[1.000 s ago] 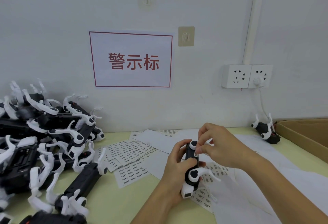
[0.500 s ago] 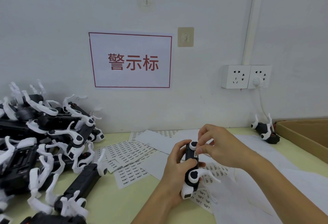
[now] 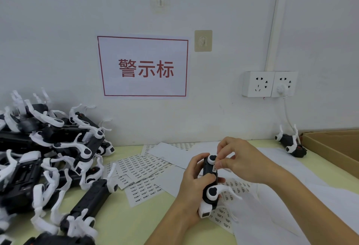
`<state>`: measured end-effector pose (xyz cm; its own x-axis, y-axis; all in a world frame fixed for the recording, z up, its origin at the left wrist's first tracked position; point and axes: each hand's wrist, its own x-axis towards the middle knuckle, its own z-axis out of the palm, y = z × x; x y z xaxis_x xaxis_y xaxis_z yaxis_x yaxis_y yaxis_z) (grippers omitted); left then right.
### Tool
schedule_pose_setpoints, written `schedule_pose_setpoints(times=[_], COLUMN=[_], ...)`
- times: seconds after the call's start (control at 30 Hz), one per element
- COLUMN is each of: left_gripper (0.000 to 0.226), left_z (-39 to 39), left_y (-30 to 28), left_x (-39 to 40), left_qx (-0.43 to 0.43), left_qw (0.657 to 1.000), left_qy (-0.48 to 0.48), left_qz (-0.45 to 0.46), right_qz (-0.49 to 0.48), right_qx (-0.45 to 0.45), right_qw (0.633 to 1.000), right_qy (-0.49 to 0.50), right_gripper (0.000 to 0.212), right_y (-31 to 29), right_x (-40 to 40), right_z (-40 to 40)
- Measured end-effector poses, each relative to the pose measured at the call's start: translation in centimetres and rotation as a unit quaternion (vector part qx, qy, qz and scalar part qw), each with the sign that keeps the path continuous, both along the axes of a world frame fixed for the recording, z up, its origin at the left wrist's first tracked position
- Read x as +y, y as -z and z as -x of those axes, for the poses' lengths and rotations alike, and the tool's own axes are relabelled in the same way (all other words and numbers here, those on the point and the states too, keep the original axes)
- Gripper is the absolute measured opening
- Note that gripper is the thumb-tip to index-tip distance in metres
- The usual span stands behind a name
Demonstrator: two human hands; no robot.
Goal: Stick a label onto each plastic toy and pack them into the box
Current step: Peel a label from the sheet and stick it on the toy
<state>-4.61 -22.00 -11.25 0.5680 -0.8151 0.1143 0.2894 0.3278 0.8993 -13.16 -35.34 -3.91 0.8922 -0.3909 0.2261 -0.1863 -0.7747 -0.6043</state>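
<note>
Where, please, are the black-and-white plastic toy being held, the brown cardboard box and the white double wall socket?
black-and-white plastic toy [image 3: 210, 174]: head view, on its black body between the hands.
brown cardboard box [image 3: 330, 152]: head view, on its near wall.
white double wall socket [image 3: 259, 84]: head view, on its left outlet face.

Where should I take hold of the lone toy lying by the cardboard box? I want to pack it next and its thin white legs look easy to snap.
Grip the lone toy by its black body, across the narrow sides, coming from above. It lies with its white legs sticking up and outward, so the body between them is probably the sturdiest part. The cardboard box sits just to its right.
</note>
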Motion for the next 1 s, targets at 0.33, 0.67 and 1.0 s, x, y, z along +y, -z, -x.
schedule_pose_setpoints(times=[0.33, 0.67, 1.0], left_gripper=[0.048, 0.051, 0.038], left_z=[0.18, 0.17, 0.05], left_y=[-0.1, 0.15, 0.01], left_x=[0.04, -0.09, -0.28], left_qx=[-0.001, -0.011, 0.035], left_qw=[1.0, 1.0, 0.999], left_qy=[-0.004, -0.012, -0.01], left_qz=[0.0, 0.0, 0.011], right_qz=[0.007, 0.038, 0.054], right_qx=[0.003, 0.003, 0.004], right_qw=[1.0, 0.999, 0.999], right_qy=[0.009, 0.01, 0.007], right_gripper=[0.02, 0.019, 0.017], right_y=[-0.08, -0.39, -0.42], right_x=[0.36, 0.7, 0.81], right_z=[-0.05, 0.0, 0.05])
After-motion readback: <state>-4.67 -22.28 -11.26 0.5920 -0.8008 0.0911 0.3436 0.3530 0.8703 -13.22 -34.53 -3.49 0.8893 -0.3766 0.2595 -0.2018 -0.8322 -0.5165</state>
